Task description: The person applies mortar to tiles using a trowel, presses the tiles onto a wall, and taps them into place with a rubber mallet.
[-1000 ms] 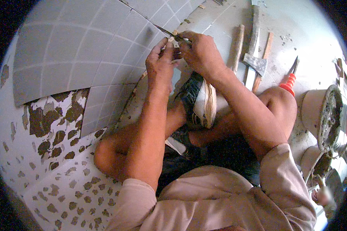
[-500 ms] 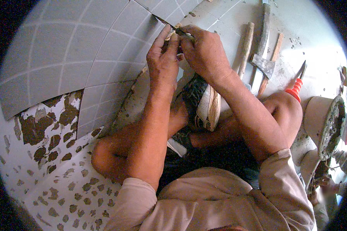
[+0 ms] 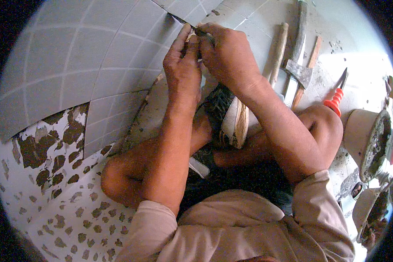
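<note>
My right hand (image 3: 229, 56) is closed on a thin, dark blade-like tool (image 3: 179, 18). Its narrow end reaches to a seam in the grey wall tiles (image 3: 131, 48); the fingers cover its other end. Close beside it, touching or nearly so, is my left hand (image 3: 182, 72), fingers pinched together near the tool. A small yellowish piece (image 3: 191, 38) shows at the left fingertips, but what it is I cannot make out. Below the hands, a shoe (image 3: 236, 122) shows between my forearms.
Right of my hands on the floor lie a wooden handle (image 3: 279, 54), a hatchet-like tool with a grey metal head (image 3: 298, 73), and a pointed tool with an orange-red handle (image 3: 335, 102). A mortar-crusted bucket (image 3: 358, 131) stands by my right knee. Bare, mortar-spotted wall (image 3: 52, 144) shows lower left.
Both hands have shifted slightly up and left along the tile seam, still close together. The wall tiles sit a little further left in the picture.
</note>
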Demonstrator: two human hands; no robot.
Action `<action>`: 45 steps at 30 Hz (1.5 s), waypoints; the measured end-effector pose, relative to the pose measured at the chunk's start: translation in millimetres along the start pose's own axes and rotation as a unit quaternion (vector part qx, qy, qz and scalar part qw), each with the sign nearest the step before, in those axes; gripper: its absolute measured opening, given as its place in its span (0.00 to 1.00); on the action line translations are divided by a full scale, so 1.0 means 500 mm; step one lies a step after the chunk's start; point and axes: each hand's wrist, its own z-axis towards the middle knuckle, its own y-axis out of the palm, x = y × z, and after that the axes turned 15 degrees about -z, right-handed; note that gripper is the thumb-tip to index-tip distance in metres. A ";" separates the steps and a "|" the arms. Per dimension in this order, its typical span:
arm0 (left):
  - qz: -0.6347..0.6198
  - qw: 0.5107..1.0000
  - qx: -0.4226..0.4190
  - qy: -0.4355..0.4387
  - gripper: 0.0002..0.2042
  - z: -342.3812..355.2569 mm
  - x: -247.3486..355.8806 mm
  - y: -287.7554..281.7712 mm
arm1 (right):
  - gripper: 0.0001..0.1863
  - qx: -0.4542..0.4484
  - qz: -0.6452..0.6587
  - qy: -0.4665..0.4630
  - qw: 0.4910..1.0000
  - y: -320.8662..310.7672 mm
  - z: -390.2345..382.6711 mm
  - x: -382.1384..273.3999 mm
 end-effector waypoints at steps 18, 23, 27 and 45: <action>0.018 1.000 -0.013 0.005 0.22 -0.005 0.003 0.018 | 0.12 0.006 -0.018 -0.023 1.000 -0.002 0.017 0.008; -0.109 0.983 0.091 -0.114 0.21 -0.006 0.010 0.047 | 0.12 -0.020 -0.008 0.002 1.000 -0.005 0.025 -0.002; -0.178 0.953 0.086 -0.230 0.26 -0.020 0.019 0.078 | 0.13 -0.042 0.000 -0.010 0.999 0.007 0.036 0.016; -0.473 0.832 0.044 -0.285 0.19 0.073 -0.051 0.077 | 0.17 -0.154 -0.247 0.201 0.935 -0.194 -0.098 0.301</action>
